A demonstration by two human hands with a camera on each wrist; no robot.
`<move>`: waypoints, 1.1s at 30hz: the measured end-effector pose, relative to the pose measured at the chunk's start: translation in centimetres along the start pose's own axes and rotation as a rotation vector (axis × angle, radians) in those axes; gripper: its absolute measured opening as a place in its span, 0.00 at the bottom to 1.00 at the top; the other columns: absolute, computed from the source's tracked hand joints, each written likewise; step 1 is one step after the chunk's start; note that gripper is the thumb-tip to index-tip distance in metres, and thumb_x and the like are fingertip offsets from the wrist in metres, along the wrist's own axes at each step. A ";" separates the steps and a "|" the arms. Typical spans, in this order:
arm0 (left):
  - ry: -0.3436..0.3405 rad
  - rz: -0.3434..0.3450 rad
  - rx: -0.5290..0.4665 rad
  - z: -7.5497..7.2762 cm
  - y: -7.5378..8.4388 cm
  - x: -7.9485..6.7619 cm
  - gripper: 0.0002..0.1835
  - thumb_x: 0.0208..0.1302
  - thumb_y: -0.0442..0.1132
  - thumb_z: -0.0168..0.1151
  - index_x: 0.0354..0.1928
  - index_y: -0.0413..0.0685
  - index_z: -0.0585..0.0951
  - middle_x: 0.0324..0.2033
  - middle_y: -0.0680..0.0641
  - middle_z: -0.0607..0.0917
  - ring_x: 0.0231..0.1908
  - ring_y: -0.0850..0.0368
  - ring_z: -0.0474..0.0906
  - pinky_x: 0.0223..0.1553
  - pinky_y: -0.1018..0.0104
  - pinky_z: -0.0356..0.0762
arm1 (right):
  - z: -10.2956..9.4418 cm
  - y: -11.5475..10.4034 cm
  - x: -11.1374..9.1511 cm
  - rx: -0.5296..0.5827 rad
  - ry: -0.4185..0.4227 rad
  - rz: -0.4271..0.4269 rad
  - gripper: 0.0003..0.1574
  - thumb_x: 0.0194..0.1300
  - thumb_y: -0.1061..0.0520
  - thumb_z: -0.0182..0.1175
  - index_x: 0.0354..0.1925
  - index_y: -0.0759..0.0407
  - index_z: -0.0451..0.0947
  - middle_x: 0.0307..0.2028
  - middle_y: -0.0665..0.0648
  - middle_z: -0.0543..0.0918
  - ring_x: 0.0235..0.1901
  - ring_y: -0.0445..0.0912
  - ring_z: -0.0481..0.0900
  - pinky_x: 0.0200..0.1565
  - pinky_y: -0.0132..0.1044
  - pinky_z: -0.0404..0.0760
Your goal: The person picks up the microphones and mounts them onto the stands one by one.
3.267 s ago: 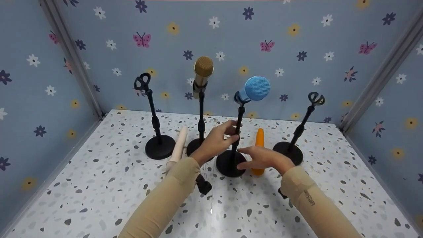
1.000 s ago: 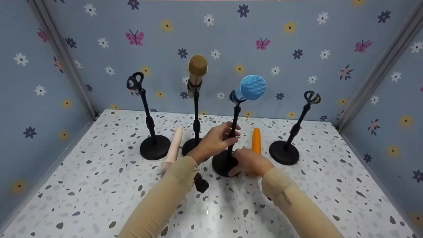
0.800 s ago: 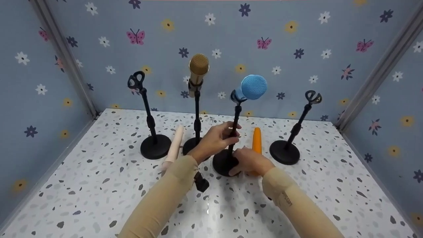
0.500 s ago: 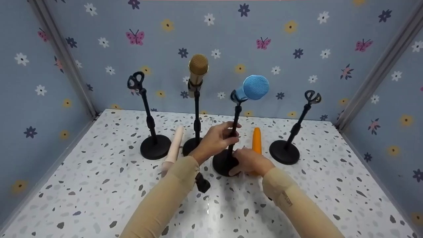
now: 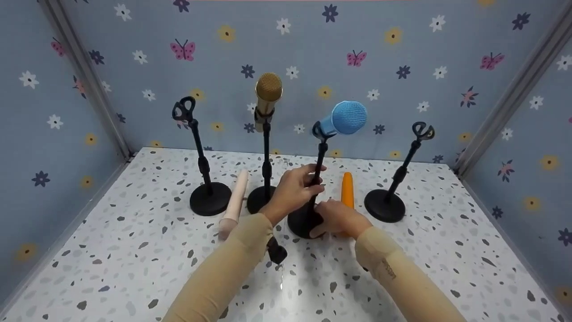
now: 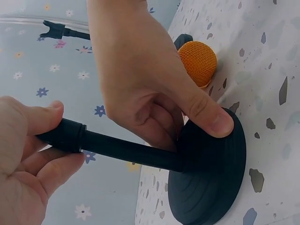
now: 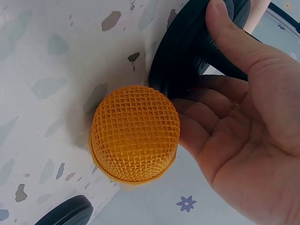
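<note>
A blue microphone [image 5: 349,117] tilts in the clip of a black desktop microphone stand [image 5: 321,154], its head facing right and toward me. My left hand [image 5: 289,192] holds the stand's pole, thumb and fingers round the collar in the left wrist view. Low on the same stand, my right hand [image 5: 342,218] grips the round base [image 6: 206,173], its thumb on top. In the right wrist view, the other fingers curl beside the base's rim. Just right of it lies an orange microphone [image 7: 135,136], partly hidden by my right hand in the head view.
A gold microphone [image 5: 269,89] stands in another stand to the left. Two stands with bare clips, the left stand [image 5: 210,199] and right stand [image 5: 385,205], flank the row. A pale pink microphone [image 5: 236,201] lies on the speckled table [image 5: 111,250]. Flowered walls enclose it.
My right hand has moved left from beside the orange microphone onto the stand's base. Over the last second, the blue microphone's head has swung slightly right; the base has stayed in place.
</note>
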State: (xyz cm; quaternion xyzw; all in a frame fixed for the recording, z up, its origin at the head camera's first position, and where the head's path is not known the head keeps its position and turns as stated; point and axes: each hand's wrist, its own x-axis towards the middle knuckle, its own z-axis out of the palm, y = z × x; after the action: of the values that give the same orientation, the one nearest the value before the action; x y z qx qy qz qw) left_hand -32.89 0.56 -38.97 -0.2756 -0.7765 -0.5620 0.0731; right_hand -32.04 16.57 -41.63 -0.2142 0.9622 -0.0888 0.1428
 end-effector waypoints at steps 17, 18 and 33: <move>-0.130 0.046 -0.044 -0.6 -0.3 -0.3 0.15 0.70 0.26 0.60 0.57 0.40 0.78 0.47 0.43 0.84 0.52 0.48 0.83 0.54 0.64 0.80 | 0.1 0.0 0.1 0.025 -0.003 -0.007 0.23 0.53 0.46 0.79 0.38 0.60 0.83 0.31 0.53 0.83 0.32 0.49 0.76 0.46 0.47 0.81; -0.127 0.040 -0.047 -0.7 -0.3 -0.3 0.15 0.70 0.26 0.61 0.57 0.40 0.78 0.47 0.43 0.84 0.51 0.48 0.83 0.54 0.64 0.81 | 0.1 0.0 0.1 0.029 -0.003 -0.005 0.23 0.53 0.46 0.79 0.38 0.59 0.83 0.31 0.53 0.83 0.32 0.49 0.76 0.47 0.47 0.81; -0.009 0.043 0.102 -0.2 -0.1 -0.2 0.14 0.66 0.38 0.71 0.51 0.47 0.82 0.42 0.49 0.86 0.40 0.56 0.86 0.43 0.67 0.83 | -0.1 0.0 0.0 0.029 -0.011 -0.004 0.23 0.55 0.47 0.79 0.39 0.62 0.84 0.29 0.53 0.82 0.30 0.49 0.76 0.45 0.46 0.81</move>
State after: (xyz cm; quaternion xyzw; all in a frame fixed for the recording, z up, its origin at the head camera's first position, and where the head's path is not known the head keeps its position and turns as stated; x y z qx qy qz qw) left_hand -32.76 0.31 -39.07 -0.2905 -0.7984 -0.5186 0.0959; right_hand -32.07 16.61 -41.51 -0.2147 0.9596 -0.1016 0.1510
